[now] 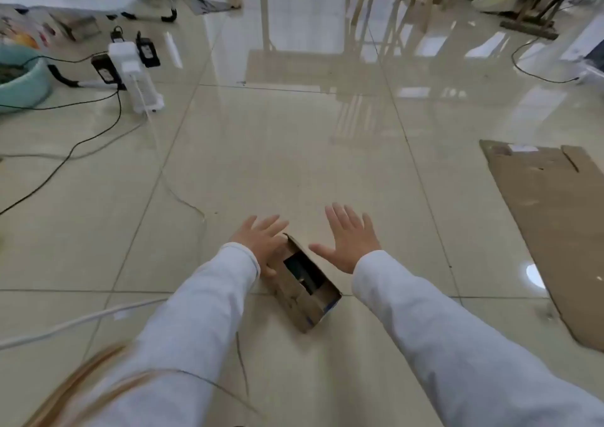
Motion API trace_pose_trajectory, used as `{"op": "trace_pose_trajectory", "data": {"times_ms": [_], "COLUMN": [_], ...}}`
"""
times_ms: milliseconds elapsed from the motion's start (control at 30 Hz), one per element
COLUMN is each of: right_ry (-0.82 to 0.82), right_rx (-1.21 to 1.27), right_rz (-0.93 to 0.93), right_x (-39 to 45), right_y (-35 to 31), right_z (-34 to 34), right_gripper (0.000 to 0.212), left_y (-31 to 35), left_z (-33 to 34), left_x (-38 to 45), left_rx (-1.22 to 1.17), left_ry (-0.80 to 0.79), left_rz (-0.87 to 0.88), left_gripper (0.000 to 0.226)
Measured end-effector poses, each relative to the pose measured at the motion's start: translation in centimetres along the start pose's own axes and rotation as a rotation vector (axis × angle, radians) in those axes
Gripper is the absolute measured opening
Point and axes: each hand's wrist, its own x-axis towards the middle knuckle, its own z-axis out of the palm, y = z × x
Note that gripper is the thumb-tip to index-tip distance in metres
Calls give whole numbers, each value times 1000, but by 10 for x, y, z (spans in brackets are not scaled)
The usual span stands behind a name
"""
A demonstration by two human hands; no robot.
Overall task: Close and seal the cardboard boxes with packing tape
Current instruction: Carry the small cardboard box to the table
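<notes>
Small cardboard box [302, 283] is lying on the tiled floor [294, 165], near its closest edge in view, top partly open with a dark item showing inside; left hand [261, 240] is resting flat against the box's left side, fingers spread, gripping nothing; right hand [351, 238] is hovering just beside the box, fingers straight, apart from it. Judgement: box is looking light and thin-walled, likely sliding on glossy tile and denting if squeezed; best taken by both long sides. No tape in view.
</notes>
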Motion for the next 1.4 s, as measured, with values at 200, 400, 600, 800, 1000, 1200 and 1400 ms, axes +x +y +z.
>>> {"op": "trace_pose_trajectory", "data": {"times_ms": [200, 400, 600, 800, 1000, 1200, 1400], "right_ry": [-436, -337, -124, 17, 108, 174, 182], "right_rx": [16, -46, -126, -102, -64, 275, 594], "right_rz": [-16, 64, 72, 53, 86, 166, 84], "right_x": [2, 13, 26, -4, -51, -111, -140], "right_y": [-10, -22, 2, 8, 13, 20, 36], "right_z": [10, -3, -69, -242, -447, -636, -739], "right_gripper": [77, 28, 31, 28, 27, 26, 50], "left_y": [7, 4, -14, -42, -76, -106, -135], "left_z": [6, 0, -69, -217, -427, -619, -736], "left_x": [10, 22, 26, -16, -74, -128, -148], "left_rx": [-60, -124, -303, -593, -603, -666, -700], "left_ry": [15, -17, 79, 168, 194, 237, 368], "left_rz": [26, 11, -51, -134, -140, -138, -218], "left_gripper": [37, 27, 23, 22, 17, 26, 14]}}
